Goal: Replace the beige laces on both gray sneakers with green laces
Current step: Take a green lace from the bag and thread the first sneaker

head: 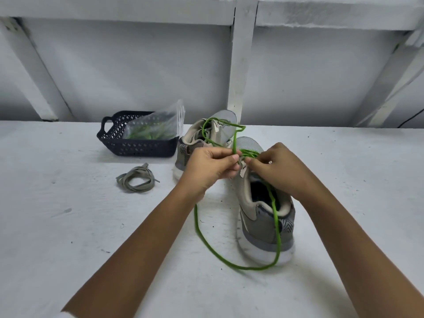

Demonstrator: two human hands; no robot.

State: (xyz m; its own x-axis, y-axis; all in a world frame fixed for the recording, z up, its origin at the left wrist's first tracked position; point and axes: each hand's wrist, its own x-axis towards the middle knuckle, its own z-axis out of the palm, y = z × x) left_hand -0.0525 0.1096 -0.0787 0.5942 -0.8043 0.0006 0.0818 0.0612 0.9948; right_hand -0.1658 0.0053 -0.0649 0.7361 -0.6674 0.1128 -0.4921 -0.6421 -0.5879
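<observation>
On the left, a dark basket sits far back on the white surface. A clear plastic bag leans in it, with green laces inside. Closer to the person, a beige lace lies in a loose coil on the surface, all by itself.

Next comes the far gray sneaker, just beside the basket. Its toe points away. It has no beige lace in it, and a loop of the green lace hangs over its top.

The left hand is in front of this shoe. Its fingers are curled and pinch the green lace where it goes up.

The near gray sneaker stands on the surface with its heel toward the person. Green lace crosses its front part. One long piece runs over the heel, down to the surface, and curves back under the left arm.

The right hand is over the top of this shoe. Its fingers are curled and pinch the green lace by the lace holes, almost touching the left fingers.
</observation>
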